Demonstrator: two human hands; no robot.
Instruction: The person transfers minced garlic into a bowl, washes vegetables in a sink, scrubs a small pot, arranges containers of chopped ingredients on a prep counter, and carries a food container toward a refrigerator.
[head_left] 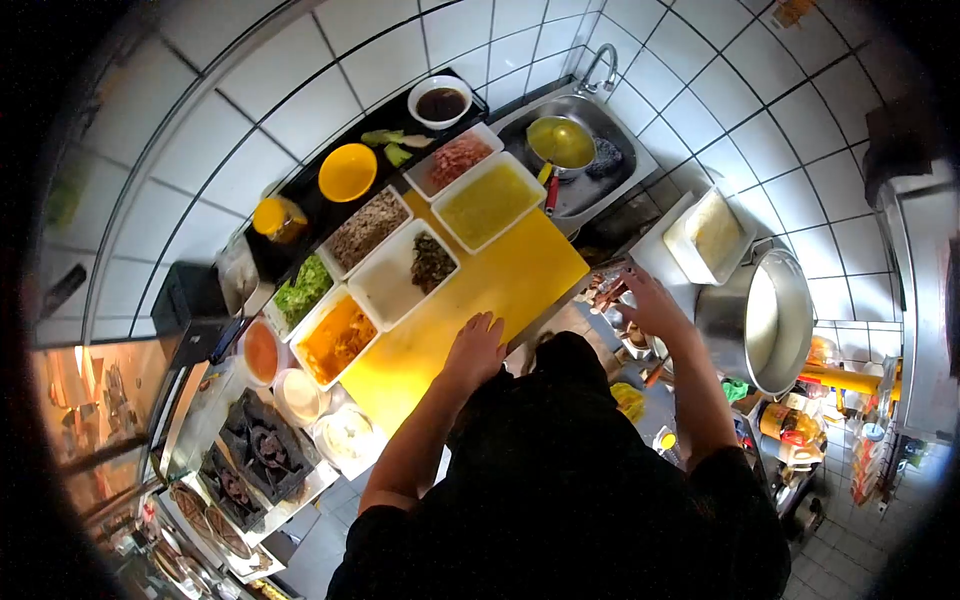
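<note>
My left hand (476, 346) rests flat at the near edge of the yellow cutting board (525, 270), fingers stretched out and holding nothing. Off the board's right end, my right hand (652, 302) hovers with fingers apart beside a cluster of utensils (607, 290), too small and dim to name. I cannot tell whether it touches any of them. Along the board's far side stand white tubs: one with yellow-green liquid (490, 203), one partly filled with dark chopped food (432, 262), and one with orange food (338, 340).
Behind these are tubs of pink chopped meat (460, 160), brownish mince (367, 228) and chopped greens (300, 292). A steel sink (618, 175) holds a pan (560, 143). A large steel pot (728, 318) stands right; a black stove (262, 445) lies lower left.
</note>
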